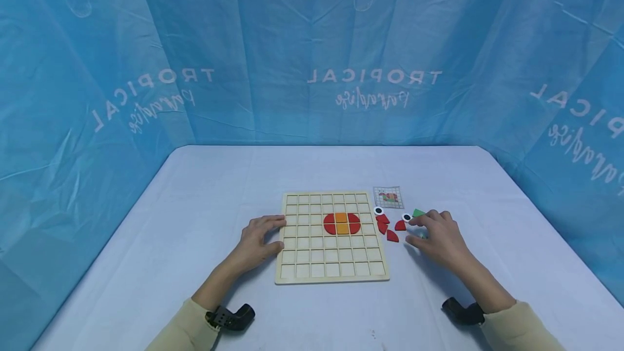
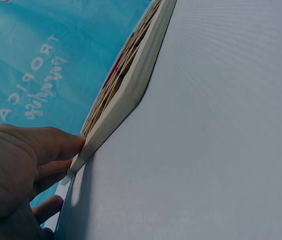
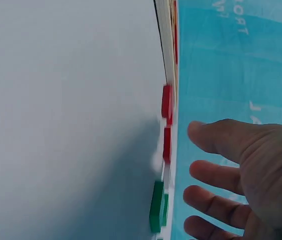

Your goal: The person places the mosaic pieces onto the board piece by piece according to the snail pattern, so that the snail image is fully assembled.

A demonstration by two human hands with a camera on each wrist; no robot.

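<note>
A pale wooden grid board (image 1: 317,257) lies on the table. My left hand (image 1: 255,240) touches its left edge; in the left wrist view the thumb (image 2: 63,145) rests against the rim. On the board, orange squares (image 1: 342,223) sit between rounded red pieces (image 1: 329,224). My right hand (image 1: 441,240) hovers right of the board with fingers apart and nothing between them. Near its fingertips are loose red quarter-round pieces (image 1: 392,236), two white eye discs (image 1: 378,210) and a green piece (image 1: 417,213). The right wrist view shows green pieces (image 3: 156,207) on the tabletop below the hand, partly overlapping.
A small picture card (image 1: 388,197) with a grid and coloured figure lies beyond the loose pieces, by the board's upper right corner. White cloth (image 1: 219,177) covers the table. Blue printed curtains (image 1: 312,31) hang behind it and along both sides.
</note>
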